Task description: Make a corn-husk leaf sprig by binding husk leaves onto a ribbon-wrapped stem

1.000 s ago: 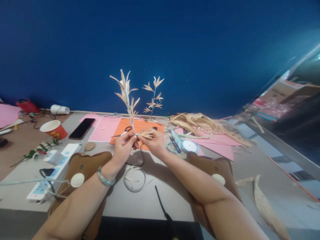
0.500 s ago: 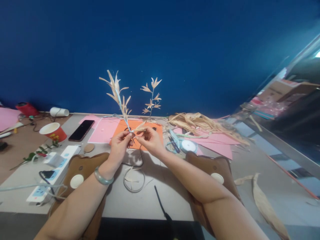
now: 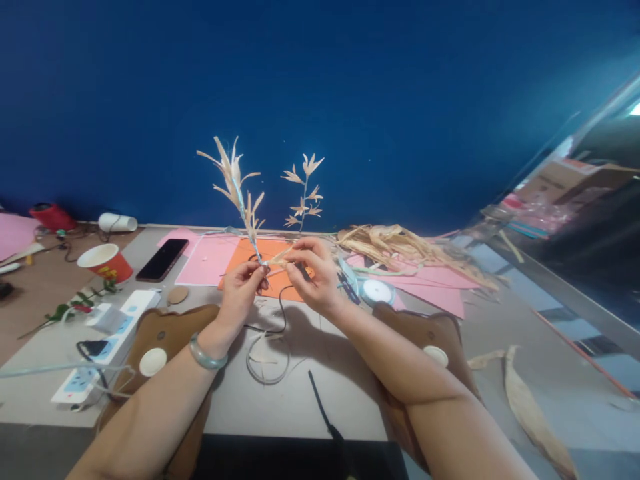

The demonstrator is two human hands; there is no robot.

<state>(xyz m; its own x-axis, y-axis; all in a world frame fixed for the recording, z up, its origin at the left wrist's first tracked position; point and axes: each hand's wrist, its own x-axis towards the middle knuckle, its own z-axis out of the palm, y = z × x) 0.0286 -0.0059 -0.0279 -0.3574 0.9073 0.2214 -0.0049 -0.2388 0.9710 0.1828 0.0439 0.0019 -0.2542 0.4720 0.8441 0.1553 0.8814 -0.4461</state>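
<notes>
A branch of dried-husk flowers (image 3: 233, 180) on a pale-blue wrapped stem stands upright, leaning left. My left hand (image 3: 239, 293), closed, pinches the lower end of its stem between thumb and fingertips. From that pinch a pale husk flower (image 3: 278, 259) points right. My right hand (image 3: 316, 277) has curled fingers and thumb about the tips of its petals; the exact contact is small and partly hidden. Beneath the hands lies an orange sheet (image 3: 233, 257). A second, finished-looking husk branch (image 3: 305, 193) stands behind, against the blue wall.
Dried husks (image 3: 395, 243) are heaped on pink paper (image 3: 440, 293) at right, beside a ribbon spool (image 3: 376, 291). To the left are a phone (image 3: 163, 259), a red paper cup (image 3: 106, 262) and a power strip (image 3: 110, 347). A wire coil (image 3: 268, 381) lies in front.
My right hand has moved slightly right, away from my left fingertips and along the small husk flower. My left hand still grips the stem in nearly the same place.
</notes>
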